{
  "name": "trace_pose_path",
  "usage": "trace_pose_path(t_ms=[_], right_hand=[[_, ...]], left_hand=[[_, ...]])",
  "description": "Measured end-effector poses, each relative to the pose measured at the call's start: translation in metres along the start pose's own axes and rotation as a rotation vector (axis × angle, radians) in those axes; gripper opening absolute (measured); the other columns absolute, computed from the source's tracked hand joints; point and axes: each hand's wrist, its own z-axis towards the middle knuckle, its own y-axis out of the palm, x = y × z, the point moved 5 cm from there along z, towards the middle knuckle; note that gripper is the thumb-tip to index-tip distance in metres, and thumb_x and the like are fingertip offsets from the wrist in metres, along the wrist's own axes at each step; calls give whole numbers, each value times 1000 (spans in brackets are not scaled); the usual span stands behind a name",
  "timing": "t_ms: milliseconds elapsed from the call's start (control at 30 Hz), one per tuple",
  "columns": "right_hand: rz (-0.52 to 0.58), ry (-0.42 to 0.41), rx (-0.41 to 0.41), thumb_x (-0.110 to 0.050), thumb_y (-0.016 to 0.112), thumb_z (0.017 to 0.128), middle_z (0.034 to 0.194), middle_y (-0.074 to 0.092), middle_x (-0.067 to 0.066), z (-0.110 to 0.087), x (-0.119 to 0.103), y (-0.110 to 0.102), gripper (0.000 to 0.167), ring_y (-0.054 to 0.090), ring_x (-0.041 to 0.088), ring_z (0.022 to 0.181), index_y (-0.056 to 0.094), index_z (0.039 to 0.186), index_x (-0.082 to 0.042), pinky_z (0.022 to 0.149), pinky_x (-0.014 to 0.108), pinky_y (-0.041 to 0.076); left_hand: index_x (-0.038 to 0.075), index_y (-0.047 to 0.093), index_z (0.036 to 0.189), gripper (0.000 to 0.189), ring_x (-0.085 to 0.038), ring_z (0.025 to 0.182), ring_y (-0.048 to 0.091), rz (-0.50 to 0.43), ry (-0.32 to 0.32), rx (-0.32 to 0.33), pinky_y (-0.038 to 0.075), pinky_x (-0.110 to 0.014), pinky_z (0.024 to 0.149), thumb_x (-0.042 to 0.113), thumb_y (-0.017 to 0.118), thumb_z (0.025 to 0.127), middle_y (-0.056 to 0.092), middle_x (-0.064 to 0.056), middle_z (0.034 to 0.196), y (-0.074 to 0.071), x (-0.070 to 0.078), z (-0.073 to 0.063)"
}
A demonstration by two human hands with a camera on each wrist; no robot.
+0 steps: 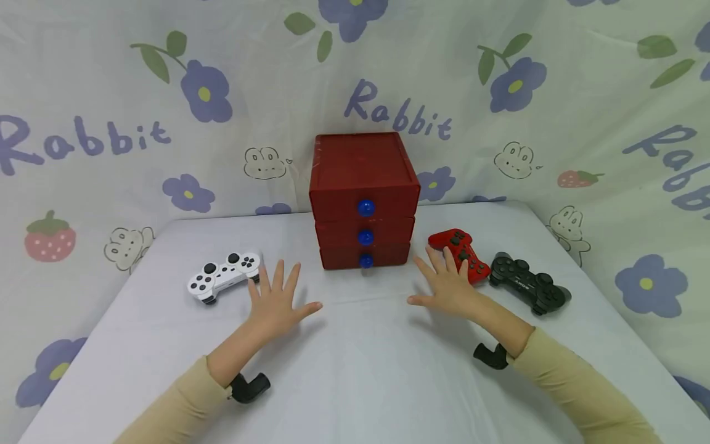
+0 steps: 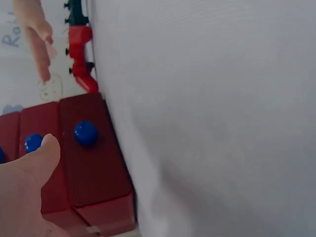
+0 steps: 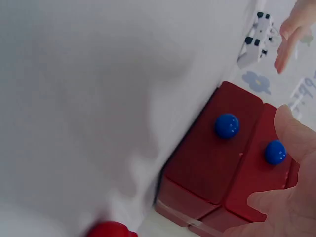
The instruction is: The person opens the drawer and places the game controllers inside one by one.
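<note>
My left hand (image 1: 274,310) hovers with fingers spread over the white cloth, nearest a white game controller (image 1: 224,275). Fingers also splayed, my right hand (image 1: 450,290) overlaps the edge of a red game controller (image 1: 465,254) in the head view. Neither hand holds anything. Just right of the red one lies a black game controller (image 1: 529,283). Between the hands, farther back, stands a dark red chest of three drawers (image 1: 363,166) with round blue knobs. All its drawers look pushed in. The wrist views show the drawer fronts (image 2: 96,168) (image 3: 212,148) beyond each hand.
A white cloth covers the table (image 1: 355,370). Behind it hangs a pale curtain (image 1: 266,80) printed with flowers, rabbits and lettering. A black wrist mount (image 1: 251,388) sticks out under the left sleeve, and another mount (image 1: 491,356) under the right.
</note>
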Motion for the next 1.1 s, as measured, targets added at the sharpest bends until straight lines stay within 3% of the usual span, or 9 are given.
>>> trace_pose_path(t_ms=[200, 533, 633, 767, 967, 1100], right_hand=[[-36, -8, 0, -49, 61, 81, 151, 10, 21, 2, -5, -23, 83, -1, 51, 133, 25, 145, -10, 96, 72, 3], [-77, -49, 33, -49, 60, 82, 149, 16, 22, 7, -16, -62, 85, 5, 52, 133, 21, 146, -9, 100, 68, 10], [-67, -50, 48, -48, 60, 83, 147, 23, 22, 8, -20, -72, 84, 15, 50, 131, 21, 146, -9, 99, 67, 17], [-7, -39, 58, -45, 62, 83, 139, 39, 20, 11, -28, -84, 82, 41, 42, 121, 21, 146, -12, 92, 60, 36], [194, -69, 87, -37, 63, 85, 131, 50, 16, 24, -39, -94, 68, 55, 31, 108, 32, 141, -15, 80, 46, 50], [329, -125, 159, -31, 64, 85, 120, 58, 14, 33, -47, -100, 57, 59, 27, 102, 41, 135, -15, 76, 39, 52]], left_hand=[[6, 11, 147, 94, -55, 131, -2, -11, 9, -5, -3, -70, 98, 60, 52, 82, 8, -26, 149, -28, 5, 6], [8, 6, 147, 91, -55, 131, 5, -14, 42, 53, -2, -69, 98, 57, 49, 85, 13, -26, 148, -86, 20, 18], [9, 2, 148, 91, -55, 131, 8, -11, 44, 56, -2, -69, 99, 57, 49, 86, 17, -26, 148, -98, 26, 24], [10, 2, 148, 88, -54, 130, 14, -14, 68, 83, 1, -69, 99, 55, 48, 87, 22, -24, 147, -115, 31, 32], [8, 15, 147, 80, -43, 122, 39, -103, 166, 173, 27, -60, 98, 47, 53, 88, 39, -21, 139, -141, 41, 45], [10, 22, 145, 76, -37, 111, 51, -184, 171, 191, 42, -51, 89, 45, 55, 87, 50, -19, 130, -150, 46, 54]])
